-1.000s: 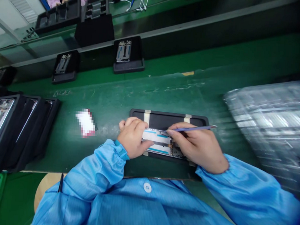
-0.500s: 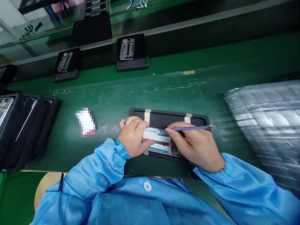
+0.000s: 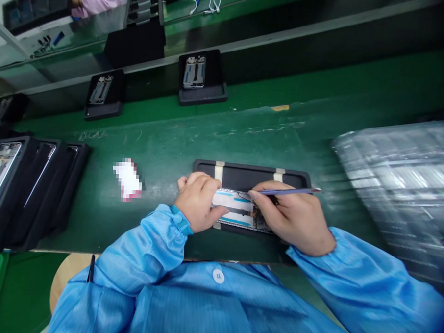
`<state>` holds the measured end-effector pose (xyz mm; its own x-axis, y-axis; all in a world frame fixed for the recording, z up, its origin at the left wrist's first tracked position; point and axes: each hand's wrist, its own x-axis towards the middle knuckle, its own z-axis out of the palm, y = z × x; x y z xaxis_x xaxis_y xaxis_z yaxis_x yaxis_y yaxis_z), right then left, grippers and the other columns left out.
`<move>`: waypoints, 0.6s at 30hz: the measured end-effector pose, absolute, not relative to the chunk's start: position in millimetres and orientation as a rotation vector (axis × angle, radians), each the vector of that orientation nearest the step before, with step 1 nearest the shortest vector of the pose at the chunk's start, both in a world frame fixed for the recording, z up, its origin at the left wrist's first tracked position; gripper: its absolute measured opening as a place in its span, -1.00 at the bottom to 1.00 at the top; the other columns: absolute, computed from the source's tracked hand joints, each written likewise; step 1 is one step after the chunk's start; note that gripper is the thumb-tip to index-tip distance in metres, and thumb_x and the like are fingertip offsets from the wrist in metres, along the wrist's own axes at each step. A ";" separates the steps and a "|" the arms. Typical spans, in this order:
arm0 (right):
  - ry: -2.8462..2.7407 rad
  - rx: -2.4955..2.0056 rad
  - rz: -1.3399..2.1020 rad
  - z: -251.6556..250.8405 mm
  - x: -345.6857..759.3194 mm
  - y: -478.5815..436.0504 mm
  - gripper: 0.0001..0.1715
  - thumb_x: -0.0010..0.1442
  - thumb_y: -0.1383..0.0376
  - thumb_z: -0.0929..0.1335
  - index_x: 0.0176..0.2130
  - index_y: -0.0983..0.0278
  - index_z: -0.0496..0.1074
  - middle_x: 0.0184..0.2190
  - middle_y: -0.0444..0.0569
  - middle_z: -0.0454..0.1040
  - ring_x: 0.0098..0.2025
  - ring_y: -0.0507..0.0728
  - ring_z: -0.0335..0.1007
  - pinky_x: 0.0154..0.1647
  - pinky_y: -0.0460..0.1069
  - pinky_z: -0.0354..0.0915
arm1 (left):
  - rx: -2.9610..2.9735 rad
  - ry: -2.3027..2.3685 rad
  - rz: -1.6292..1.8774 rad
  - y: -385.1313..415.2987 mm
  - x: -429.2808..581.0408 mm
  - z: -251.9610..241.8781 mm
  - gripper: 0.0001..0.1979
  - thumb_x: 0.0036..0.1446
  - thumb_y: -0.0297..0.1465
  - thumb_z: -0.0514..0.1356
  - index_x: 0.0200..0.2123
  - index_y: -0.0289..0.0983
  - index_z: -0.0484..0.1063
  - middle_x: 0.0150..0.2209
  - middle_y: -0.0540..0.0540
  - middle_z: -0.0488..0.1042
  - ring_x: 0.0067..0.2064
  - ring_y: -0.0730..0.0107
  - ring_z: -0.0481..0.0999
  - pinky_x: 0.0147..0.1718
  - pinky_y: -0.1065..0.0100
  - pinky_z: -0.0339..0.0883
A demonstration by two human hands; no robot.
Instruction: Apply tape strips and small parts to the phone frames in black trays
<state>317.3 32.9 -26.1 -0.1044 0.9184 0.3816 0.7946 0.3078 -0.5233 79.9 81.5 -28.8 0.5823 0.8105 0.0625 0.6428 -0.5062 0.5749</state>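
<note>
An opened phone (image 3: pixel 237 202), its white inner side carrying blue strips, lies on a black tray (image 3: pixel 243 176) with pale tape bands. Around the phone's left end my left hand (image 3: pixel 198 201) is closed, fingers over the far edge and thumb near the close edge. My right hand (image 3: pixel 297 214) pinches slim purple tweezers (image 3: pixel 290 191), whose rear end points right. Their tip is at the phone's far edge, small and partly hidden by the fingers. The right hand also covers the phone's right end.
Black trays with opened phones (image 3: pixel 194 72) (image 3: pixel 101 89) stand along the back strip. More trays (image 3: pixel 40 188) lean at the left. Clear plastic packaging (image 3: pixel 401 179) is at the right. A blurred white card (image 3: pixel 128 179) lies on the green table. Beyond, a person in pink (image 3: pixel 100 1) holds a tray.
My right hand and the tweezers have shifted slightly right. The trays at the back have moved a little to the right. The other person's tray has moved left and lower. My left hand stays put.
</note>
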 end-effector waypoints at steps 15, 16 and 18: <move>-2.022 -1.365 0.315 -29.5 318.6 34.1 -0.85 0.48 0.30 0.35 -0.14 0.20 0.55 -0.22 -0.07 0.70 -0.23 0.12 0.65 -0.16 -0.01 0.48 | 2.312 1.160 0.415 82.4 80.0 -27.0 -0.51 0.14 -0.21 0.48 0.06 -0.21 0.44 0.10 -0.23 0.59 0.31 -0.12 0.38 0.20 -0.12 0.15; -2.008 -1.387 0.304 -29.6 318.7 34.0 -0.84 0.48 0.28 0.36 -0.15 0.20 0.56 -0.22 -0.06 0.70 -0.23 0.13 0.66 -0.15 0.00 0.48 | 2.310 1.164 0.406 82.6 80.0 -26.5 -0.51 0.14 -0.21 0.48 0.06 -0.20 0.44 0.10 -0.23 0.59 0.31 -0.12 0.38 0.20 -0.12 0.15; -1.965 -1.443 0.273 -29.7 318.8 33.8 -0.84 0.47 0.26 0.36 -0.15 0.20 0.56 -0.21 -0.06 0.71 -0.24 0.13 0.66 -0.16 0.01 0.48 | 2.310 1.165 0.394 83.2 79.9 -25.6 -0.50 0.14 -0.20 0.49 0.07 -0.21 0.44 0.11 -0.23 0.58 0.31 -0.11 0.38 0.20 -0.12 0.15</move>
<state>318.8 33.8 -29.7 -0.1588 0.9056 0.3933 0.7642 0.3649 -0.5319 79.9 83.2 -25.6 0.5877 0.8087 0.0250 0.6578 -0.4956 0.5671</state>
